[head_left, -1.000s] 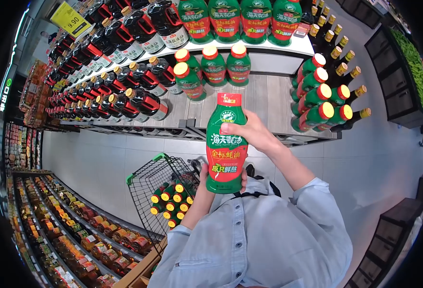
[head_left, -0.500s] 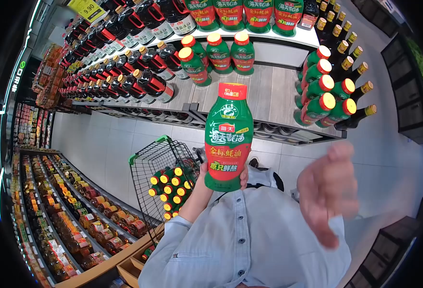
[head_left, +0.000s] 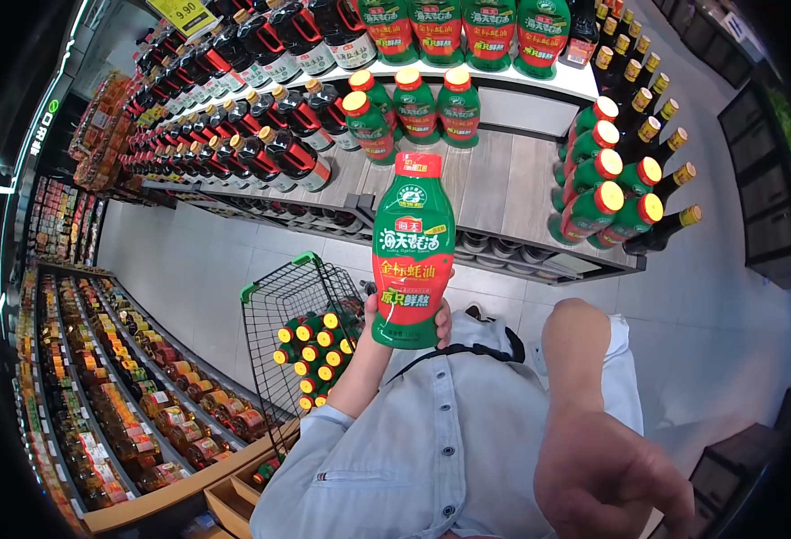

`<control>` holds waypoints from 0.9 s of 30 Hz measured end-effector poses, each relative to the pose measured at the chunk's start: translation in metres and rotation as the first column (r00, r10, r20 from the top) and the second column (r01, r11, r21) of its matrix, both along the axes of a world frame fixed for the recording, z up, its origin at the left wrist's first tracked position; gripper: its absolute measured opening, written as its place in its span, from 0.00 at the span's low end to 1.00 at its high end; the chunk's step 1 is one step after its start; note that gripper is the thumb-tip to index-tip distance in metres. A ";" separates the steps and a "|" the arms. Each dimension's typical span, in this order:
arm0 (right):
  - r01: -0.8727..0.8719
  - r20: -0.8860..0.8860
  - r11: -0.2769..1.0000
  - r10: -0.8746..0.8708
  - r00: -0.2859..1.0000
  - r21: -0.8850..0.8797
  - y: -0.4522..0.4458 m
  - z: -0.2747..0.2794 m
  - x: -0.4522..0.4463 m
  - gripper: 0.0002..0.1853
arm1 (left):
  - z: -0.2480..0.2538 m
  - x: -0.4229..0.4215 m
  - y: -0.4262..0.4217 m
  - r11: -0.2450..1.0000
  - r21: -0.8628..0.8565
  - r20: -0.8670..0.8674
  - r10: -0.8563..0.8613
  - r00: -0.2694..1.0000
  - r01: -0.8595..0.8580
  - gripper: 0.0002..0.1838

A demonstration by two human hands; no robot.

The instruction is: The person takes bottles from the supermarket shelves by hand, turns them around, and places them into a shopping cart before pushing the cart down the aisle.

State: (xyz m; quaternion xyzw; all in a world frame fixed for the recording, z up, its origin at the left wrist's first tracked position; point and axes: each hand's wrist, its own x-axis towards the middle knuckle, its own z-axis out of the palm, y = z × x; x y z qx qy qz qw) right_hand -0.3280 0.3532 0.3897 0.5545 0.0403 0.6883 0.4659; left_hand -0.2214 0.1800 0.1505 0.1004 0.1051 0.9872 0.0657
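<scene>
Looming large at the lower right, the right hand (head_left: 597,467) hangs with its fingers loosely bent and parted, its grip slack. Beside it, a pale blue shirt (head_left: 386,449), softly creased and buttoned down the front, fills the bottom centre. At mid-frame the left hand (head_left: 443,325) clasps a glossy green bottle (head_left: 412,260) around its lower end, thumb on one side and fingertips on the other; the bottle has rounded shoulders, a red cap and a red label lettered in white and yellow. Left of it stands a cart (head_left: 249,294) of thin dark wire with green corners, holding yellow-topped bottles (head_left: 309,352). Farther off, across the upper centre, a display (head_left: 503,180) of grey wood-grain boards carries smooth, red-labelled green bottles (head_left: 416,117) and, toward the upper left, dark handled bottles (head_left: 292,162) in tight rows. A flat yellow price sign (head_left: 184,13) shows at the top left.
</scene>
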 end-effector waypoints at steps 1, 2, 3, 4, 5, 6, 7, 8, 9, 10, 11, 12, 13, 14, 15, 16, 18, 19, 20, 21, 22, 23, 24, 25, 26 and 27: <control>0.038 0.011 0.999 -0.038 0.999 -0.026 -0.001 -0.002 0.000 0.12 | 0.000 0.000 0.000 1.000 -0.015 0.004 0.007 1.000 -0.007 0.69; 0.074 0.024 0.996 -0.073 0.997 -0.052 -0.003 -0.003 0.001 0.11 | 0.000 0.000 0.000 0.999 -0.032 0.009 0.017 1.000 -0.016 0.69; 0.071 0.022 0.996 -0.070 0.997 -0.053 -0.005 -0.003 0.002 0.11 | 0.001 0.000 0.001 0.999 -0.044 0.012 0.024 1.000 -0.024 0.69; -0.124 -0.065 0.992 0.123 0.990 -0.019 -0.008 -0.002 0.004 0.10 | 0.001 0.000 0.000 0.999 -0.044 0.011 0.028 1.000 -0.028 0.69; -0.311 -0.142 0.950 0.313 0.939 0.031 -0.010 -0.003 0.004 0.09 | 0.001 0.000 0.000 0.998 -0.056 0.022 0.026 0.999 -0.025 0.69; -0.315 -0.141 0.948 0.317 0.938 0.032 -0.009 -0.004 0.004 0.09 | 0.000 0.001 0.001 0.998 -0.067 0.036 0.024 0.999 -0.021 0.69; -0.299 -0.144 0.953 0.302 0.942 0.041 -0.006 -0.006 0.003 0.09 | 0.000 0.001 0.001 0.998 -0.066 0.036 0.027 0.999 -0.025 0.69; -0.282 -0.149 0.958 0.286 0.946 0.051 -0.005 -0.007 0.002 0.09 | -0.001 0.001 0.001 0.997 -0.076 0.047 0.032 0.998 -0.028 0.68; -0.285 -0.151 0.957 0.290 0.945 0.053 -0.005 -0.007 0.000 0.09 | -0.002 0.000 0.002 0.996 -0.087 0.058 0.037 0.998 -0.032 0.68; -0.156 -0.109 0.987 0.151 0.982 -0.034 -0.005 -0.007 -0.002 0.09 | -0.003 -0.001 0.002 0.996 -0.084 0.057 0.039 0.998 -0.034 0.68; -0.016 -0.052 0.993 0.010 0.999 -0.113 -0.004 -0.007 -0.003 0.11 | -0.005 -0.001 0.003 0.997 -0.072 0.052 0.040 0.998 -0.036 0.67; -0.011 -0.047 0.994 0.006 0.999 -0.108 -0.005 -0.005 -0.005 0.11 | -0.005 -0.001 0.004 0.998 -0.057 0.051 0.037 0.998 -0.034 0.67; -0.076 -0.057 0.997 0.075 0.996 -0.010 -0.008 0.000 -0.009 0.11 | -0.004 -0.002 0.006 0.998 -0.051 0.055 0.030 0.998 -0.027 0.67; -0.139 -0.059 0.987 0.145 0.988 0.086 -0.008 0.003 -0.011 0.12 | -0.002 -0.004 0.006 0.998 -0.055 0.052 0.036 0.998 -0.033 0.67; -0.134 -0.056 0.987 0.139 0.989 0.086 -0.007 0.002 -0.011 0.12 | 0.000 -0.005 0.006 0.997 -0.062 0.047 0.043 0.998 -0.040 0.66; -0.194 -0.083 0.973 0.205 0.975 0.125 -0.005 0.001 -0.011 0.10 | -0.001 -0.005 0.005 0.997 -0.063 0.050 0.038 0.998 -0.035 0.66; -0.251 -0.107 0.954 0.270 0.957 0.163 -0.002 -0.003 -0.012 0.09 | -0.003 -0.004 0.003 0.992 -0.118 0.058 0.049 0.997 -0.042 0.66; -0.166 -0.117 0.977 0.182 0.976 0.135 -0.002 -0.008 -0.013 0.09 | -0.002 -0.005 0.003 0.992 -0.118 0.057 0.048 0.997 -0.041 0.66; -0.077 -0.122 0.991 0.090 0.988 0.106 -0.001 -0.015 -0.015 0.09 | 0.002 -0.005 0.004 0.986 -0.155 0.086 0.080 0.993 -0.066 0.64; -0.029 -0.030 0.986 0.035 0.999 0.166 0.002 -0.027 -0.020 0.17 | 0.005 -0.005 0.005 0.978 -0.191 0.114 0.108 0.988 -0.085 0.63; 0.016 0.054 0.974 -0.029 0.998 0.225 0.002 -0.043 -0.024 0.27 | 0.007 -0.005 0.003 0.978 -0.192 0.111 0.100 0.989 -0.077 0.63; 0.014 0.243 0.892 -0.138 0.960 0.453 -0.010 -0.063 -0.025 0.26 | 0.009 -0.006 -0.001 0.930 -0.354 0.122 0.149 0.981 -0.097 0.57; -0.042 0.386 0.761 -0.280 0.879 0.647 -0.025 -0.084 -0.030 0.26 | 0.012 -0.006 -0.005 0.854 -0.506 0.118 0.205 0.972 -0.118 0.52; 0.126 0.042 0.390 -0.394 0.918 0.912 -0.017 -0.104 -0.063 0.33 | 0.015 -0.004 -0.006 0.824 -0.552 0.141 0.247 0.959 -0.131 0.49; -0.143 0.251 0.236 -0.532 0.808 0.961 -0.043 -0.139 -0.057 0.45 | 0.021 -0.006 -0.003 0.825 -0.548 0.132 0.251 0.959 -0.141 0.49; -0.535 0.564 0.206 -0.452 0.691 0.819 -0.064 -0.162 -0.052 0.44 | 0.030 -0.006 0.003 0.679 -0.713 0.173 0.409 0.896 -0.173 0.48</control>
